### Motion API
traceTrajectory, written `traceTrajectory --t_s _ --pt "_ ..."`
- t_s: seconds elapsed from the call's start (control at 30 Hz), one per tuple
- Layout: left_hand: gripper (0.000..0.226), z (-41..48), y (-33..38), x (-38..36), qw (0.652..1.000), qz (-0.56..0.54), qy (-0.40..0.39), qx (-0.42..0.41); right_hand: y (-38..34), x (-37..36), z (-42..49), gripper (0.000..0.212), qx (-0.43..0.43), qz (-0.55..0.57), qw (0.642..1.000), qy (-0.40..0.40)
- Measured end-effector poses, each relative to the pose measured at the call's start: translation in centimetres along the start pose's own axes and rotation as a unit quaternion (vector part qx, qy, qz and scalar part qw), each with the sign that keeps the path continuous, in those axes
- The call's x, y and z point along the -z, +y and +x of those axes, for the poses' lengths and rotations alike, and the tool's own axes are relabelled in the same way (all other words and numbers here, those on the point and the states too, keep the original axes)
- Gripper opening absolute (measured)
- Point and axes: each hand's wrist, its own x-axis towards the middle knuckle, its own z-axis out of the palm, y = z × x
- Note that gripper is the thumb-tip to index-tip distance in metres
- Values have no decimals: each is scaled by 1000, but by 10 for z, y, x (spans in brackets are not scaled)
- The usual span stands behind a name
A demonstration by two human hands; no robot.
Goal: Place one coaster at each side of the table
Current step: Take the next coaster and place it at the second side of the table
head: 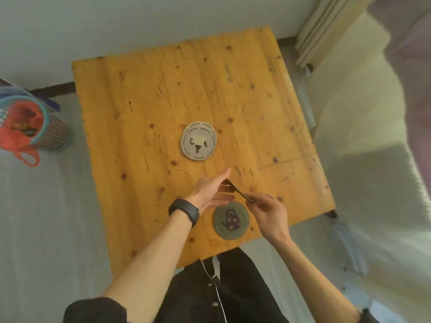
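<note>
Coaster held edge-on btwn both hands, face hidden; right hand pinches its edge, left hand flat, fingers extended, supporting it. Green coaster partly covered by right hand.

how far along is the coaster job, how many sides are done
One side looks done: the green coaster lies flat at the near edge of the wooden table. In hand: the right hand pinches a dark coaster edge-on, with the left hand open beside it. The grey coaster sits mid-table, not at any side. The left, right and far edges hold no coaster, so three sides remain.
</note>
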Motion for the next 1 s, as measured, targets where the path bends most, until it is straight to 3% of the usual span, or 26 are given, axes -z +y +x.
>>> traceTrajectory --t_s 0.1,0.27,0.33,0.4,0.47,0.53,0.63,0.8,0.9,1.0 --pt "31 -8 -14 -42 999 11 25 -33 18 33 -25 21 -21 13 999 35" --pt "36 -11 -25 -110 995 87 -11 -55 57 96 -47 22 -99 182 975 78" --pt "36 -9 -26 -143 992 103 -9 -67 78 120 -48 23 -146 340 925 82" --pt "37 -4 -27 -176 992 106 -3 -69 100 146 -41 33 -191 488 847 83" --pt "36 3 -30 -210 992 109 5 -69 124 177 -32 52 -217 551 800 96" --pt "34 12 -29 -243 989 131 9 -73 146 208 -21 62 -237 577 778 78" --pt "31 19 -32 -297 986 141 15 -83 179 264 -6 64 -241 533 811 -6" --pt "32 32 -37 -375 972 214 20 -100 213 351 16 41 -233 448 855 -114" --pt "30 45 -33 -402 961 239 46 -127 219 377 37 28 -212 340 908 -123" --pt "31 60 -30 -415 983 149 71 -85 216 385 64 17 -203 314 921 -107"
